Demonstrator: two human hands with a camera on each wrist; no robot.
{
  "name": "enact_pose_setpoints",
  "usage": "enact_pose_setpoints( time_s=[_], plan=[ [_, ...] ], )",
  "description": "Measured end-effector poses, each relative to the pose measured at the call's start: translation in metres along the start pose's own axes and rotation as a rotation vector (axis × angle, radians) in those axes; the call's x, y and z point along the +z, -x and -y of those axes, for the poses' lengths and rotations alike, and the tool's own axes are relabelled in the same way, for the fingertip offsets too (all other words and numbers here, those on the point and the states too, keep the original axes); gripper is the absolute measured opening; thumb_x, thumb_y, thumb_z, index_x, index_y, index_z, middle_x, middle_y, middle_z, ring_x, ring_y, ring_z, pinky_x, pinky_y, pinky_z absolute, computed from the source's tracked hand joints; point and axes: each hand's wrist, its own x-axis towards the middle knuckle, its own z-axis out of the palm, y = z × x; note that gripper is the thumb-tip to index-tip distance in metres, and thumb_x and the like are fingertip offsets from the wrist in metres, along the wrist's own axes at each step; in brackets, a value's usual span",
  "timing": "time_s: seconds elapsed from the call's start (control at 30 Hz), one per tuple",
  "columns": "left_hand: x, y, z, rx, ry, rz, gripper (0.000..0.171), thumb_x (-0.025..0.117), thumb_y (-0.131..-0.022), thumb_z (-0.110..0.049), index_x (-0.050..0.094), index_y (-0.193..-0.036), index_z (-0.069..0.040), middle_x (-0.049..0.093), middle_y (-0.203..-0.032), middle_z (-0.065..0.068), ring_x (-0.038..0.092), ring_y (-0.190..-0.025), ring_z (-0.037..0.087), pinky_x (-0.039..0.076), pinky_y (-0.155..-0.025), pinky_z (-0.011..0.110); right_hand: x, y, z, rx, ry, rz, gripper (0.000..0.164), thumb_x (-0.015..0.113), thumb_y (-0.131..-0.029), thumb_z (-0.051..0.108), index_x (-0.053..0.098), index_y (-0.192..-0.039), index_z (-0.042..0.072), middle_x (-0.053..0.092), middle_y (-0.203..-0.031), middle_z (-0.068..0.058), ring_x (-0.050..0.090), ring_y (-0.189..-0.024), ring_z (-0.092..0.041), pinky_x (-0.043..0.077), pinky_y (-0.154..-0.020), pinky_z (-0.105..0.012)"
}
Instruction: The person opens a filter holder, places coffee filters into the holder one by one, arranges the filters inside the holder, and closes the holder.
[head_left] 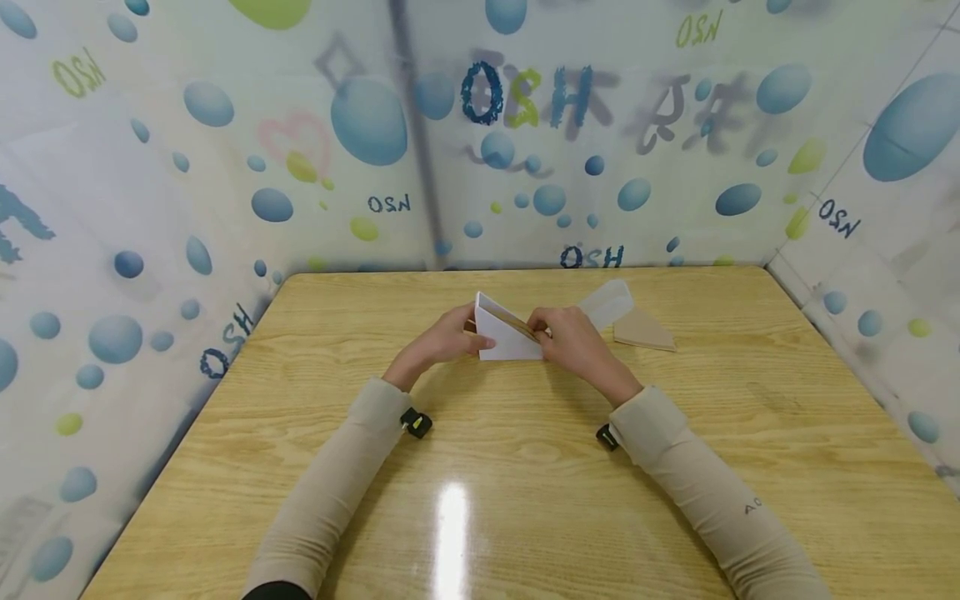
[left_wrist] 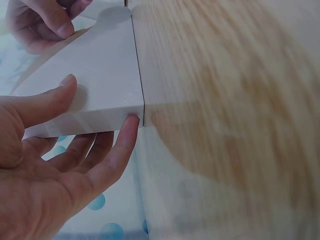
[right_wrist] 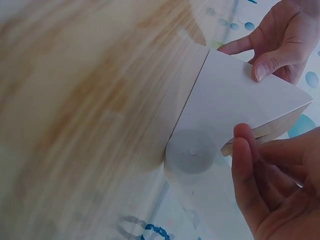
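A white wedge-shaped case (head_left: 510,337) stands upright on the table, its slanted opening showing brown coffee filters (head_left: 512,318) inside. My left hand (head_left: 452,335) grips the case at its tall side, thumb on the front face and fingers round the side wall. At the low corner of the opening, my right hand (head_left: 568,337) pinches the edge of the brown coffee filters. A translucent lid (head_left: 609,304) extends behind my right hand; its round end (right_wrist: 192,152) overlaps the case's low corner in the right wrist view.
Another brown, fan-shaped stack of filters (head_left: 645,331) lies flat to the right of the case, partly behind the lid. The wooden table (head_left: 337,333) meets a patterned cloth backdrop (head_left: 465,192) at its far edge and along the sides.
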Motion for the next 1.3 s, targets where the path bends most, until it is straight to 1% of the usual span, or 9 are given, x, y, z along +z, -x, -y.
enact_pose_setpoints(
  time_s=[0.23,0.43,0.5,0.6,0.73,1.0,1.13,1.3],
  plan=[
    [-0.0001,0.0018,-0.0014,0.012,-0.009,-0.002,0.046,0.068,-0.096,-0.006,0.053,-0.139,0.001,0.065,-0.125,0.025,0.064,-0.109,0.032,0.059,-0.083,0.046,0.0014,-0.0008,-0.0005,0.002,-0.006,0.022,0.016,0.066,-0.093,0.0,0.079,-0.102,0.006,0.08,-0.097,-0.011,0.069,-0.069,-0.017,0.052,-0.057,-0.026],
    [0.0002,0.0019,-0.0006,0.003,-0.003,0.001,0.046,0.068,-0.097,-0.006,0.053,-0.139,0.0,0.065,-0.126,0.024,0.064,-0.109,0.031,0.059,-0.083,0.047,0.0005,-0.0006,0.0011,0.002,0.01,0.058,0.017,0.064,-0.095,0.003,0.078,-0.105,0.003,0.079,-0.101,-0.013,0.066,-0.072,-0.017,0.053,-0.064,-0.03],
    [0.0003,0.0016,0.0,0.003,-0.002,0.002,0.046,0.067,-0.097,-0.006,0.053,-0.14,0.0,0.065,-0.126,0.024,0.064,-0.109,0.031,0.059,-0.083,0.047,0.0001,-0.0005,0.0013,0.004,0.02,0.078,0.018,0.063,-0.097,0.006,0.078,-0.107,0.003,0.079,-0.104,-0.014,0.065,-0.07,-0.017,0.051,-0.063,-0.03],
    [0.0006,0.0013,0.0003,0.006,-0.005,0.001,0.046,0.067,-0.096,-0.006,0.053,-0.14,-0.001,0.065,-0.126,0.024,0.064,-0.109,0.031,0.059,-0.082,0.046,-0.0001,-0.0006,0.0013,0.015,0.024,0.105,0.019,0.063,-0.098,0.009,0.077,-0.109,0.004,0.079,-0.106,-0.013,0.062,-0.065,-0.015,0.048,-0.059,-0.028],
    [0.0007,0.0005,0.0009,0.011,-0.013,-0.002,0.046,0.068,-0.096,-0.007,0.054,-0.14,-0.001,0.066,-0.125,0.024,0.064,-0.108,0.031,0.059,-0.081,0.045,0.0002,-0.0009,0.0015,0.026,0.03,0.125,0.02,0.064,-0.098,0.01,0.077,-0.111,0.004,0.078,-0.107,-0.012,0.058,-0.061,-0.013,0.044,-0.055,-0.026],
    [-0.0001,0.0001,0.0022,0.022,-0.019,-0.001,0.045,0.068,-0.096,-0.007,0.054,-0.138,0.0,0.066,-0.124,0.023,0.065,-0.106,0.03,0.058,-0.079,0.043,0.0004,-0.0003,0.0027,0.028,0.038,0.172,0.021,0.065,-0.1,0.015,0.077,-0.113,0.005,0.078,-0.105,-0.013,0.062,-0.052,-0.007,0.049,-0.052,-0.025],
    [0.0004,-0.0002,0.0025,0.022,-0.013,-0.001,0.044,0.068,-0.096,-0.007,0.055,-0.138,0.0,0.066,-0.122,0.023,0.065,-0.104,0.029,0.058,-0.079,0.044,0.0005,-0.0002,0.0019,0.033,0.027,0.175,0.023,0.064,-0.101,0.016,0.076,-0.116,0.004,0.078,-0.108,-0.014,0.062,-0.052,-0.007,0.05,-0.052,-0.025],
    [0.0004,-0.0002,0.0018,0.016,-0.013,0.0,0.045,0.068,-0.096,-0.007,0.054,-0.138,-0.001,0.066,-0.124,0.023,0.065,-0.105,0.03,0.058,-0.08,0.044,-0.0012,-0.0004,0.002,0.041,0.019,0.175,0.024,0.064,-0.101,0.017,0.075,-0.117,0.003,0.077,-0.112,-0.015,0.062,-0.053,-0.007,0.051,-0.053,-0.026]
  ],
)
